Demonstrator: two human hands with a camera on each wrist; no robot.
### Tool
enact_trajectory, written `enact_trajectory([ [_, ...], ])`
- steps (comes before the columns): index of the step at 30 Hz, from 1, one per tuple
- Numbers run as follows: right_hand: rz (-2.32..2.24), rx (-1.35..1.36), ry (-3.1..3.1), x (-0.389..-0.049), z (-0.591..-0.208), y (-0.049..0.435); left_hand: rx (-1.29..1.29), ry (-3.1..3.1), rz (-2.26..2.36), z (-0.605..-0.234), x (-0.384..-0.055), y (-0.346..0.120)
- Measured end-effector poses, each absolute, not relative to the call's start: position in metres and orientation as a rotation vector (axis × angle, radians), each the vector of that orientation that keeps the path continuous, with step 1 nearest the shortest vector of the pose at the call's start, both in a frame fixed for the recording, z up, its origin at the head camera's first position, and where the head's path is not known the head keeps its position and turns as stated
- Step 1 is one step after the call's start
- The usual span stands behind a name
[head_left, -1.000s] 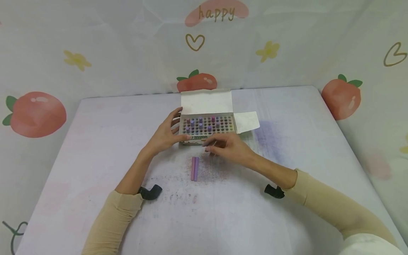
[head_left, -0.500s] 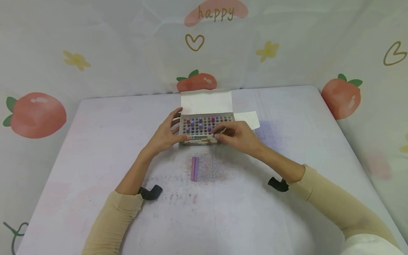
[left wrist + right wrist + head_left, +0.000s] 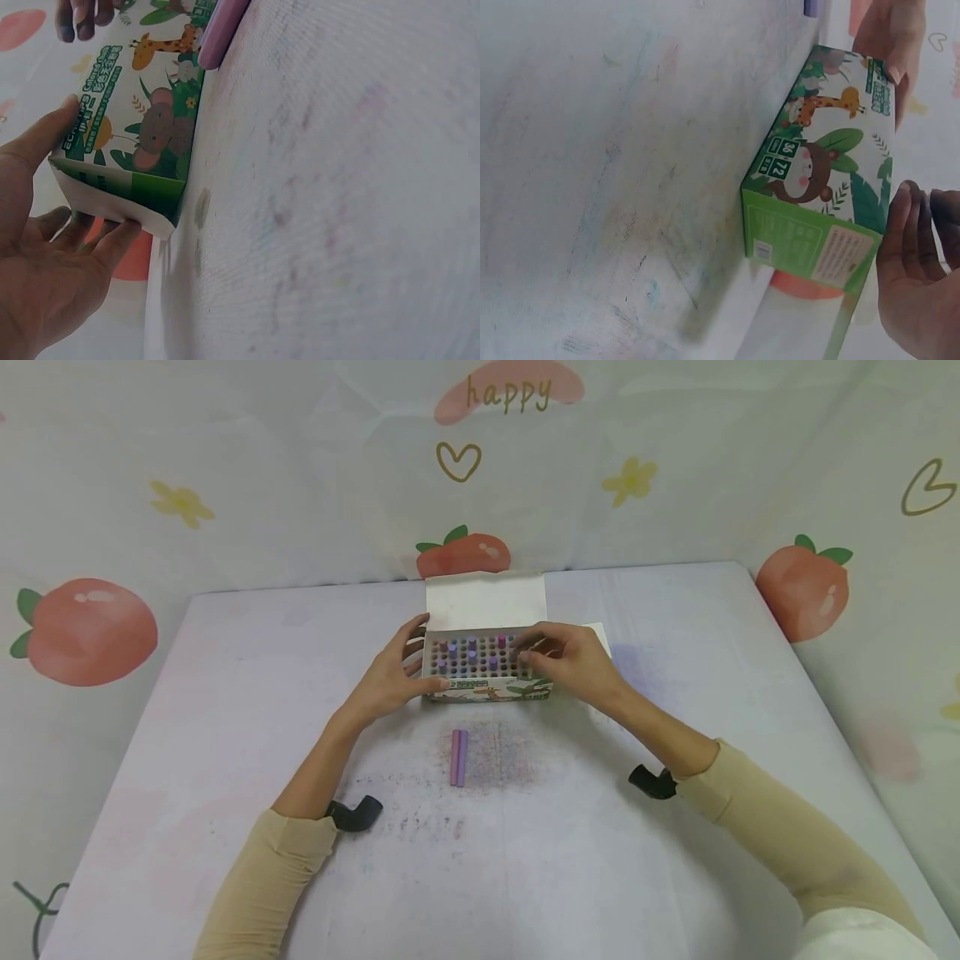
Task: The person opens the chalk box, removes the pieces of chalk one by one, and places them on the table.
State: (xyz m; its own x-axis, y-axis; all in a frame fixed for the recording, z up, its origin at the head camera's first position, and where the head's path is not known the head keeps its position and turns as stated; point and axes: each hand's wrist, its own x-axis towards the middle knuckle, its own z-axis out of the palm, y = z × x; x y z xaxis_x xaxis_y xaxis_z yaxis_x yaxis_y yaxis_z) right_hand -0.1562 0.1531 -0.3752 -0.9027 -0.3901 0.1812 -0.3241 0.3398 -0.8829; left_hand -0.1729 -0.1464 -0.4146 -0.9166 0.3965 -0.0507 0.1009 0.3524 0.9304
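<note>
An open chalk box (image 3: 491, 692) with animal pictures stands upright on the table. Several purple and pink chalk sticks (image 3: 502, 642) poke up from holes in its tray. My left hand (image 3: 378, 685) holds the box's left end, with the thumb at the front top edge and the fingers against the side flap (image 3: 112, 202). My right hand (image 3: 573, 664) is over the right part of the tray, thumb and forefinger close together among the holes; whether a chalk is between them is hidden. A pink chalk (image 3: 454, 758) and a purple chalk (image 3: 462, 760) lie side by side before the box.
The white lid (image 3: 486, 600) stands up at the back, and a side flap (image 3: 599, 632) sticks out right, mostly behind my right hand. Chalk smudges mark the white tabletop (image 3: 502, 860). A printed curtain (image 3: 300, 485) hangs behind the table.
My right hand has moved from in front of the box, up and rightward, to over the tray's right part. The left hand, box and two loose chalks have stayed in place.
</note>
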Motion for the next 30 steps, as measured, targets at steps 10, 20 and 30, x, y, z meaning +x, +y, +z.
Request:
enact_trajectory([
  [10, -1.443, -0.471, 2.666, -0.161, -0.376, 0.150, 0.441, 2.353, 1.591, -0.414, -0.172, -0.145],
  [20, -1.233, -0.376, 2.649, -0.171, -0.373, 0.143, 0.453, 2.350, 1.601, -0.414, -0.172, -0.145],
  [30, -1.081, -0.357, 2.686, -0.175, -0.373, 0.138, 0.439, 2.359, 1.609, -0.416, -0.172, -0.145],
])
